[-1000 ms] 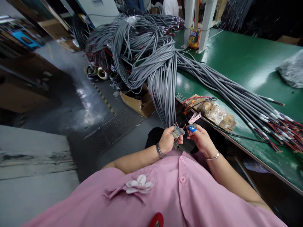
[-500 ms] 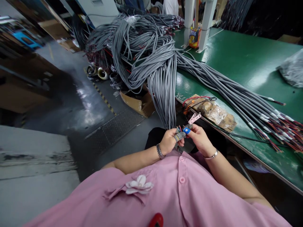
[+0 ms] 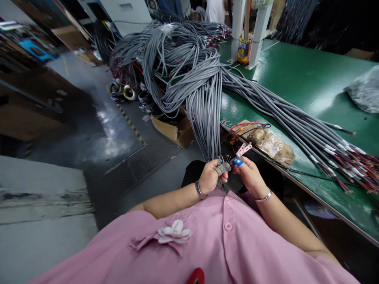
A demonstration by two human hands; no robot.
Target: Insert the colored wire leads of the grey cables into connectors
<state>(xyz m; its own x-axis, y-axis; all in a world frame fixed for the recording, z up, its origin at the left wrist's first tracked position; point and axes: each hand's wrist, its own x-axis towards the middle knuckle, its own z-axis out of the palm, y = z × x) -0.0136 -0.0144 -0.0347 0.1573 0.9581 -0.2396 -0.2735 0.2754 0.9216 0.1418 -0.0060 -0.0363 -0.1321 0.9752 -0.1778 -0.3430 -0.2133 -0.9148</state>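
Observation:
Close in front of my pink shirt, my left hand (image 3: 209,176) is closed around the end of a cable, its thumb in a grey finger cover. Thin coloured wires (image 3: 221,159) fan out above that thumb. My right hand (image 3: 251,176) is pinched just beside them, with blue tape around its thumb and dark material near the fingertip. What lies between the right fingers is too small to make out. A pink clip (image 3: 244,150) sits just beyond the right fingers. Grey cables (image 3: 207,114) hang in a thick bundle off the table, down behind my hands.
On the green table (image 3: 310,86), more grey cables run right, ending in stripped wires (image 3: 355,165). A wrapped wooden block (image 3: 274,146) lies at the near edge. A cardboard box (image 3: 174,132) is on the floor below. Plastic wrap (image 3: 365,90) rests at right.
My right hand has shifted slightly right, away from my left fingers. The coloured wires now stand more spread out above the left thumb.

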